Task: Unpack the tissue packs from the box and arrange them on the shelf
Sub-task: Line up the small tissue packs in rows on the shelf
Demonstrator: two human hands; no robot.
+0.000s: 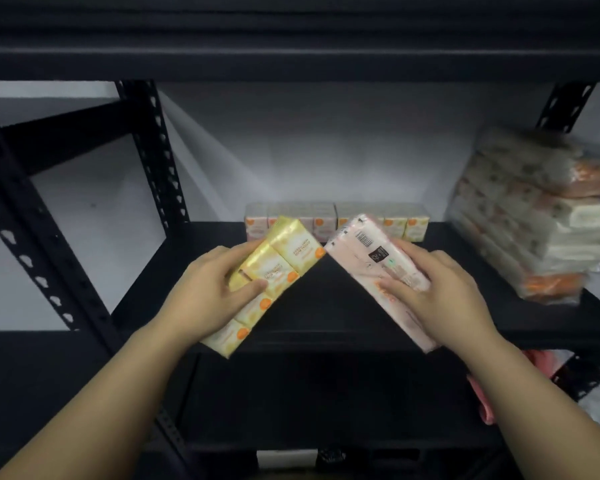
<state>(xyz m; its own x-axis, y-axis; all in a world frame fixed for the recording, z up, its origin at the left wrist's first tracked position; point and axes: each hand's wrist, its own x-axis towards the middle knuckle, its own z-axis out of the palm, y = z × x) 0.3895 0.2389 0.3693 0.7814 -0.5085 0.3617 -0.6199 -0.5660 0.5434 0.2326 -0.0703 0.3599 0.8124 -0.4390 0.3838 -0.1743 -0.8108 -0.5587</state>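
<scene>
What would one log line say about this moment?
left hand: holds yellow pack | right hand: holds pink pack | both over shelf | row of packs at back

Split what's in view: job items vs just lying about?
Job:
- yellow tissue pack, held in left hand
- pink tissue pack, held in right hand
- row of tissue packs at the back
- shelf

Lying about:
- stack of wrapped bundles at the right
- pink items on the lower level

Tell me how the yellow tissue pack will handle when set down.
The yellow tissue pack looks light: the left hand holds it alone. Its glossy wrap probably slips easily. Flat-sided, it should sit on the shelf without rolling.
</scene>
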